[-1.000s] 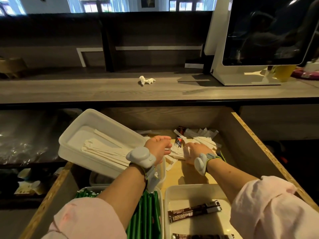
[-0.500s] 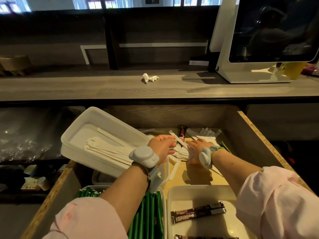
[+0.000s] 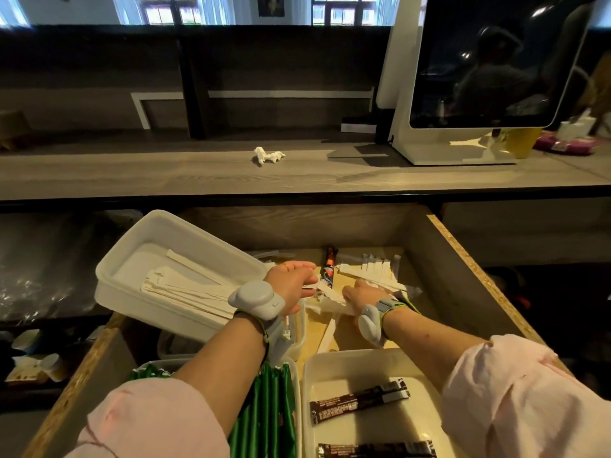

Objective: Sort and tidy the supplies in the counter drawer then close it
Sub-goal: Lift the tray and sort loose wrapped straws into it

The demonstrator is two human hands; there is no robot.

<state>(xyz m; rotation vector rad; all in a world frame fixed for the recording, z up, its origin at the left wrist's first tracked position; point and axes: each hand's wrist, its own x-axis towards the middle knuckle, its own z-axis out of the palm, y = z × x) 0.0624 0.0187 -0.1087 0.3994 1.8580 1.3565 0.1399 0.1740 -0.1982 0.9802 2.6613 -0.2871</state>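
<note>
Both hands, left hand and right hand, now rake loose white packets together at drawer's 12 o'clock; grasp: cannot tell.

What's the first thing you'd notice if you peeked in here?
Two hands, the left hand and right hand, reach into the middle of an open wooden drawer, over a messy pile of white paper packets. On the left a white tray sits tilted. Bright green packets fill a tray nearest the camera.

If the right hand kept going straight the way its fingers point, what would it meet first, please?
Probably the loose white paper strips just beyond the right hand, then the dark sachet; depth is uncertain.
</note>
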